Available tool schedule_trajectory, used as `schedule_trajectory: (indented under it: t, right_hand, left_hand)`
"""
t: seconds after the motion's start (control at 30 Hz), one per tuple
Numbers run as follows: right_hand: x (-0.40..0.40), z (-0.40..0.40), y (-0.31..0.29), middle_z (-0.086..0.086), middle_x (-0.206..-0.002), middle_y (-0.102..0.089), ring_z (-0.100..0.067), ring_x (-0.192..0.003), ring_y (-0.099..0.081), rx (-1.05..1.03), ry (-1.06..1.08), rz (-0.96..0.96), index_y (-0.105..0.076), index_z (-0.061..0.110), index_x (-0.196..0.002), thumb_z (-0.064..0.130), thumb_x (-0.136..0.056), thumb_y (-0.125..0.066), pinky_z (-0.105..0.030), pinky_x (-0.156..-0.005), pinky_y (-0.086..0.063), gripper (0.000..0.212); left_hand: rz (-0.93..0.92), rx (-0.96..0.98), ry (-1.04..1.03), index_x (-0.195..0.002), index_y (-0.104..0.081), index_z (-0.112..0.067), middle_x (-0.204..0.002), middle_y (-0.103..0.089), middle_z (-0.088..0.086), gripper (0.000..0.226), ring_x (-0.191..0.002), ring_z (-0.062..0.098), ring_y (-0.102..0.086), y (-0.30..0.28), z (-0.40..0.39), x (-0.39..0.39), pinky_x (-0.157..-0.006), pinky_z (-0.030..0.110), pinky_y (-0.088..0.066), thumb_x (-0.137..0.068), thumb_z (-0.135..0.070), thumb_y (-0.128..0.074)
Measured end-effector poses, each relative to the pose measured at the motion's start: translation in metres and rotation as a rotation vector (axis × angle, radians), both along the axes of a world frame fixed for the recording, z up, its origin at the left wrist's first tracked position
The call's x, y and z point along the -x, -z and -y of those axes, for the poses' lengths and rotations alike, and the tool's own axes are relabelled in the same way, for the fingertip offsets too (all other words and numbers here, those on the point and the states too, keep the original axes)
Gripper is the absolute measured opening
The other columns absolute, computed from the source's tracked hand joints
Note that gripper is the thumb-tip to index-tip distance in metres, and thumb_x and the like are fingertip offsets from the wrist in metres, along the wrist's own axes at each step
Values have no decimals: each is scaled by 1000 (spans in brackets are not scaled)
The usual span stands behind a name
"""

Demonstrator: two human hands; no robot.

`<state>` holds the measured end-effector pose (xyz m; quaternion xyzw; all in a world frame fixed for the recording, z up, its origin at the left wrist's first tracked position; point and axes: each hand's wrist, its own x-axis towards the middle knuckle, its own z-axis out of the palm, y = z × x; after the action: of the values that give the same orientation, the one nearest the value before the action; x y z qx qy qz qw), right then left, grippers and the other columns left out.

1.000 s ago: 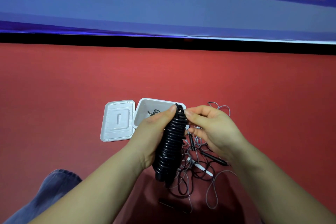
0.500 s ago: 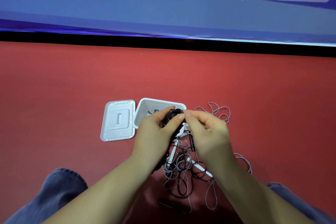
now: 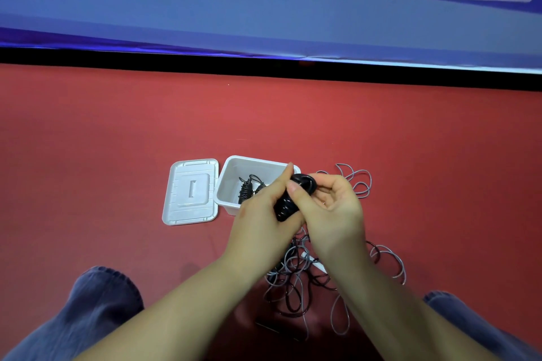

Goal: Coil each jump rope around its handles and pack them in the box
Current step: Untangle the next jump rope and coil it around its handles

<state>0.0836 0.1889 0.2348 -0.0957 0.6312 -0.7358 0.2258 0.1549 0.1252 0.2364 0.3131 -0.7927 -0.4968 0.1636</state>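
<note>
Left hand [image 3: 264,223] clamps the coiled black jump rope [image 3: 286,205] upright while right hand [image 3: 331,202] pinches its last loop [image 3: 305,182] — likely securing it — beside the open white box [image 3: 234,173].

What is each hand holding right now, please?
Left hand: grips the coiled rope.
Right hand: pinches the same rope's end.

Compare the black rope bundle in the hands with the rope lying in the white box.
The held bundle is up off the floor, gripped by the left hand and pinched at its top by the right hand; the boxed rope rests untouched inside the box. The held bundle looks thicker, the boxed rope slimmer. Both are black and coiled.
</note>
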Motion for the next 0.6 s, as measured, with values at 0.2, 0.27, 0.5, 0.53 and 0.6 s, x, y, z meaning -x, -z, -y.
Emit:
schedule_trajectory:
  t: [0.2, 0.27, 0.5, 0.53, 0.6]
  right_hand:
    - [8, 2, 16, 4, -92, -71, -14, -89, -67, -201, 10, -239, -69, 20, -100, 13, -95, -50, -33, -86, -52, 21]
    - [12, 2, 17, 7, -86, -71, -15, -85, -67, -235, 24, -267, -68, 28, -88, 15, -95, -50, -37, -85, -52, 23]
    - [33, 2, 11, -2, -73, -68, -18, -71, -65, -149, 86, -101, -62, 18, -75, 16, -97, -48, -33, -70, -55, 25]
    - [35, 2, 8, -4, -72, -68, -17, -69, -66, -123, 77, -45, -61, 14, -75, 15, -97, -47, -28, -66, -56, 26]
    - [40, 1, 7, -1, -66, -66, -10, -58, -65, -93, 67, 22, -59, 11, -75, 15, -98, -46, -20, -57, -53, 27]
  left_hand:
    - [-7, -27, -98, -135, -49, -39, -90, -72, -12, 62, -82, 13, -66, 10, 3, 4, -79, 31, -54, -77, -37, -72]
    - [-23, -57, -96, -134, -51, -37, -76, -68, -13, 61, -64, 10, -61, 9, 3, 5, -72, 33, -53, -77, -36, -73]
    - [-119, -272, -63, -128, -60, -23, -100, -72, -10, 54, -72, -3, -59, 1, 4, 10, -81, 25, -49, -77, -19, -76]
    - [-132, -315, -57, -128, -60, -21, -102, -73, -9, 54, -74, -4, -60, 1, 4, 10, -82, 23, -49, -77, -16, -76]
    - [-163, -403, -33, -124, -60, -21, -99, -73, -9, 50, -76, -6, -62, -1, 4, 11, -81, 18, -49, -78, -8, -75]
